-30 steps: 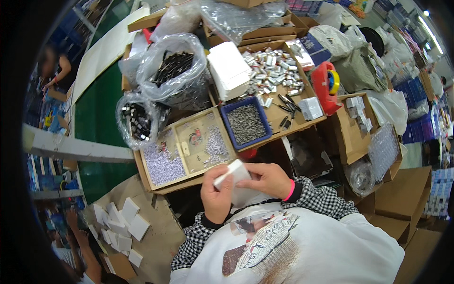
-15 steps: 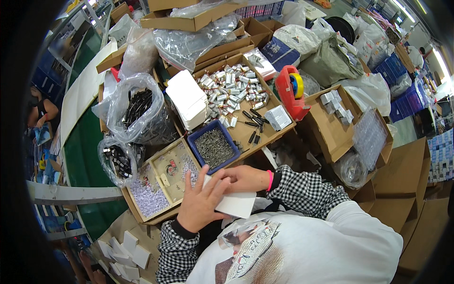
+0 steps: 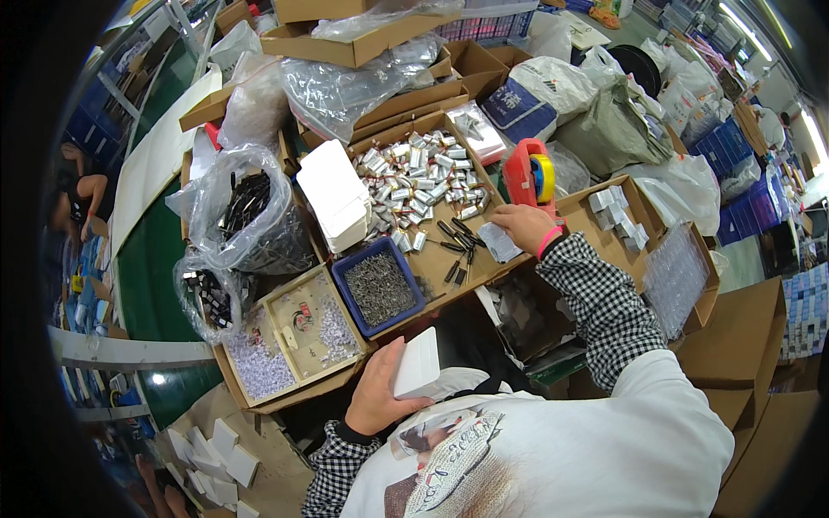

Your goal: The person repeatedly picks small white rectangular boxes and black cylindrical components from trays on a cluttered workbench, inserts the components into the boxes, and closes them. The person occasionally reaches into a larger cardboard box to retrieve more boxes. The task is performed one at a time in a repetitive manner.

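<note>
A flat white rectangular case [image 3: 418, 363] with rounded corners is tilted up in front of my chest. My left hand [image 3: 378, 388] grips its left side, thumb along the lower edge. Farther right, my right hand [image 3: 522, 229] reaches over a small stack of silver-grey sheets [image 3: 498, 243] on the cardboard tray [image 3: 449, 298]; its fingers are bent close together on the stack, and the thumb is hidden. Beside the stack lie several slim black tools [image 3: 460, 237]. A red tape dispenser [image 3: 521, 168] with a yellow roll stands just beyond that hand.
Several silver battery-like cells [image 3: 423, 177] and a stack of white panels [image 3: 332, 190] fill the tray. A blue bin of screws [image 3: 380, 325] sits nearer, beside a divided wooden tray [image 3: 289, 332] of small white parts. White cases [image 3: 216, 457] lie at lower left.
My right hand has left the white case and moved right and away to the silver-grey stack. My left hand keeps the case, now tilted more upright. The view has shifted slightly.
</note>
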`<act>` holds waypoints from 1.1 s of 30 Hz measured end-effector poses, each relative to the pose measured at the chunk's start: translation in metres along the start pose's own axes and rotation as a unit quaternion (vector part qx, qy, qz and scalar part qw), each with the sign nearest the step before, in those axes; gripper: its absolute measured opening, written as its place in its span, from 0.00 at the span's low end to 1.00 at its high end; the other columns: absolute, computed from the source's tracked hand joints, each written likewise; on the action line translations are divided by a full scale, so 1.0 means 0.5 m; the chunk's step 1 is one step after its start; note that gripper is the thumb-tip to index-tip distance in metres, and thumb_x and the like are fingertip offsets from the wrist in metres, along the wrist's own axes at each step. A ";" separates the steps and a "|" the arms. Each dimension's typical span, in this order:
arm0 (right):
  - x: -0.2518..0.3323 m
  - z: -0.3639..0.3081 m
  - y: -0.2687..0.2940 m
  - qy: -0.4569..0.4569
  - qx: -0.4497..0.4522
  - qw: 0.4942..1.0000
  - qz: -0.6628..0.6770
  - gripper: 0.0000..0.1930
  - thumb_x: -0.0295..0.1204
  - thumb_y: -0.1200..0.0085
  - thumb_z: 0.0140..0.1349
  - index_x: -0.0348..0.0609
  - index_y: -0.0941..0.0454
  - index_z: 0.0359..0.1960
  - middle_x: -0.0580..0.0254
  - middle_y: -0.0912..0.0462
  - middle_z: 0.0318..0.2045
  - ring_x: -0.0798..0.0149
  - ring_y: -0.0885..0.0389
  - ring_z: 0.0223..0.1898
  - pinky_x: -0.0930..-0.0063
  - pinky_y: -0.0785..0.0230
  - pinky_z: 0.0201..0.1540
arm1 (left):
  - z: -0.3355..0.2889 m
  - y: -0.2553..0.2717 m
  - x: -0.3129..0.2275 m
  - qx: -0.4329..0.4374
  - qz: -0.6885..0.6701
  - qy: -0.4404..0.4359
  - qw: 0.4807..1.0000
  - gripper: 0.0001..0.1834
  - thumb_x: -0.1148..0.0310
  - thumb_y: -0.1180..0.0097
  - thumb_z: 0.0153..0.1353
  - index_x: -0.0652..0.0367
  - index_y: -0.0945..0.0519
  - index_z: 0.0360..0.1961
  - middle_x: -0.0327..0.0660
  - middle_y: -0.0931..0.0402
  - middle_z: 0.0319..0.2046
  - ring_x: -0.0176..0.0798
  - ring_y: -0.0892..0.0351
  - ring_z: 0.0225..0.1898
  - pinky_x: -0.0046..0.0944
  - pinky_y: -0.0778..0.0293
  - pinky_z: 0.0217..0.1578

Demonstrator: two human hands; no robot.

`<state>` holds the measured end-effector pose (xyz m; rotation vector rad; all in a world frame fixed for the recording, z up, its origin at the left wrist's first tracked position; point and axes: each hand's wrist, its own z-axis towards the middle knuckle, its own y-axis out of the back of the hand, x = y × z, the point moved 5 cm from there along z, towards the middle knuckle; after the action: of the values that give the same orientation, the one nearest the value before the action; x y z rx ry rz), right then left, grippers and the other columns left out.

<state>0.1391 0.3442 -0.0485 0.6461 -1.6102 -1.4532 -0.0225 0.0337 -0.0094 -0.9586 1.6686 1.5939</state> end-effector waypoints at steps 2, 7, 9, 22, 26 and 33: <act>-0.006 -0.008 -0.003 -0.004 0.029 1.000 -0.009 0.14 0.27 0.55 0.57 0.48 0.23 0.44 0.64 0.22 0.42 0.58 0.23 0.42 0.67 0.30 0.43 | 0.003 -0.001 0.002 -0.013 -0.003 0.017 1.000 0.53 0.57 0.28 0.36 0.66 0.43 0.61 0.55 0.37 0.55 0.54 0.36 0.56 0.42 0.40 0.57; 0.008 -0.041 0.028 0.047 -0.074 0.996 -0.003 0.12 0.27 0.53 0.55 0.46 0.25 0.42 0.65 0.23 0.43 0.58 0.22 0.39 0.69 0.29 0.41 | 0.008 -0.005 0.014 -0.033 -0.031 0.056 0.997 0.53 0.57 0.28 0.36 0.64 0.43 0.62 0.55 0.37 0.55 0.53 0.35 0.56 0.41 0.38 0.56; 0.009 -0.051 0.031 0.039 -0.087 0.995 -0.019 0.13 0.27 0.53 0.54 0.45 0.25 0.42 0.65 0.24 0.46 0.59 0.22 0.39 0.69 0.29 0.41 | 0.011 -0.008 0.018 -0.035 -0.038 0.060 0.997 0.53 0.58 0.28 0.36 0.64 0.44 0.62 0.55 0.37 0.55 0.53 0.34 0.55 0.41 0.38 0.56; 0.018 -0.049 0.015 0.033 -0.044 0.996 -0.066 0.18 0.26 0.48 0.51 0.47 0.26 0.46 0.65 0.28 0.50 0.60 0.30 0.47 0.68 0.35 0.50 | 0.033 -0.026 0.008 -0.025 -0.047 0.059 0.997 0.52 0.56 0.29 0.38 0.63 0.44 0.62 0.54 0.37 0.55 0.52 0.35 0.56 0.41 0.38 0.56; 0.024 -0.051 0.023 0.060 -0.063 0.994 -0.070 0.16 0.26 0.49 0.51 0.48 0.27 0.44 0.66 0.27 0.48 0.62 0.29 0.47 0.69 0.35 0.48 | 0.035 -0.025 0.010 -0.022 -0.052 0.059 0.997 0.52 0.56 0.29 0.38 0.62 0.44 0.62 0.55 0.37 0.55 0.53 0.35 0.56 0.41 0.38 0.56; 0.013 -0.055 0.054 0.090 -0.068 0.993 -0.032 0.12 0.26 0.43 0.48 0.44 0.27 0.36 0.64 0.26 0.46 0.59 0.29 0.48 0.68 0.35 0.52 | 0.030 -0.027 0.019 -0.028 -0.076 0.072 0.994 0.52 0.57 0.29 0.39 0.62 0.44 0.62 0.54 0.37 0.55 0.52 0.34 0.56 0.41 0.38 0.56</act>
<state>0.1636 0.3294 -0.0215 0.7340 -1.3506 -1.4916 -0.0165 0.0478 -0.0256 -1.2245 1.6106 1.5086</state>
